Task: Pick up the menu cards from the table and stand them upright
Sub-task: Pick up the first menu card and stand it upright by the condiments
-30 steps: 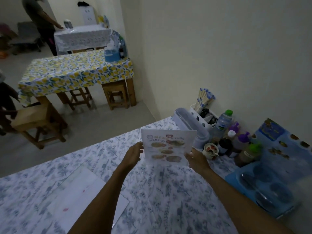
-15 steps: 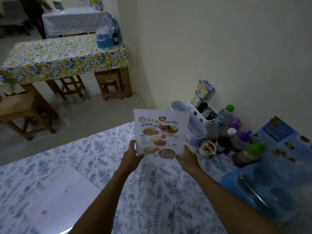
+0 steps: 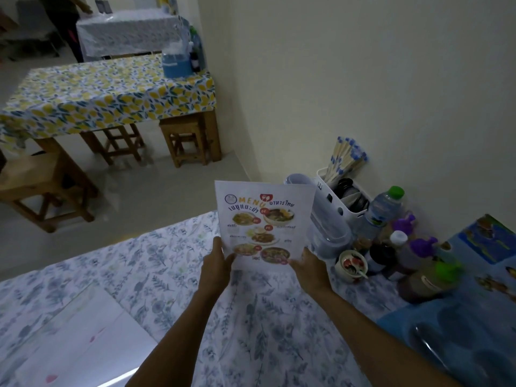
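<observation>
A white menu card [image 3: 262, 219] with food pictures and the word MENU stands upright over the floral tablecloth [image 3: 173, 275], facing me. My left hand [image 3: 216, 265] grips its lower left corner. My right hand [image 3: 310, 268] grips its lower right corner. Another white card [image 3: 83, 339] lies flat at the near left of the table. A blue menu card [image 3: 485, 241] leans against the wall at the right.
Behind the held card stand a clear plastic box [image 3: 326, 222], a white caddy with chopsticks [image 3: 343, 185], a water bottle [image 3: 382, 210], sauce bottles [image 3: 413, 252] and a small cup [image 3: 352, 265]. A blue tray [image 3: 460, 339] sits at near right. Across the floor: a lemon-print table [image 3: 106, 93], wooden stools, a person.
The card has been raised from tilted back to upright and facing me. My left hand, open beside it a second ago, now grips its corner. The view has moved closer.
</observation>
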### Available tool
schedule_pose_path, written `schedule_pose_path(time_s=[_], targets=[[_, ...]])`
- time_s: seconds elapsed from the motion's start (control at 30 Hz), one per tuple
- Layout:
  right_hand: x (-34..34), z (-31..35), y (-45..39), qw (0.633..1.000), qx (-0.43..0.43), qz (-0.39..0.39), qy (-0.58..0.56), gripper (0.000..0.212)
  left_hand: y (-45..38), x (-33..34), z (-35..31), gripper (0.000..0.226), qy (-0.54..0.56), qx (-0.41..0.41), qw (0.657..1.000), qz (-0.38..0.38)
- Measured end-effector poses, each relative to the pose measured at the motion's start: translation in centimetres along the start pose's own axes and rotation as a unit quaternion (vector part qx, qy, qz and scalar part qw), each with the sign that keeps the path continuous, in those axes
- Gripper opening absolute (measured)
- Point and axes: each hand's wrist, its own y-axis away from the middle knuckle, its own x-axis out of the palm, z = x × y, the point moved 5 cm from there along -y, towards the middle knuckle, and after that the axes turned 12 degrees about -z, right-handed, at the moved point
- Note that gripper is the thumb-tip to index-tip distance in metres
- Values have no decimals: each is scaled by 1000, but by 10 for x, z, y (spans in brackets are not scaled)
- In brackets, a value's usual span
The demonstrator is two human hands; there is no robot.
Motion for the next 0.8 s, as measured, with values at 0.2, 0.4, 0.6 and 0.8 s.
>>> schedule_pose_path(time_s=[0.2,0.4,0.6,0.8], targets=[[7,17,-57,999,-37,-6,-8,31,-52,11,-9,40,-31,-28,999,-10],[10,22,-97,999,-51,6,-3,52,-81,24,-15,43,-29,-34,999,-16],[10,25,-103,999,-49,3,10,34,-87,29,-14,42,-26,-34,999,-18],[11,22,-102,999,-32,12,40,37,-84,31,-19,68,-36,-47,998,-1]])
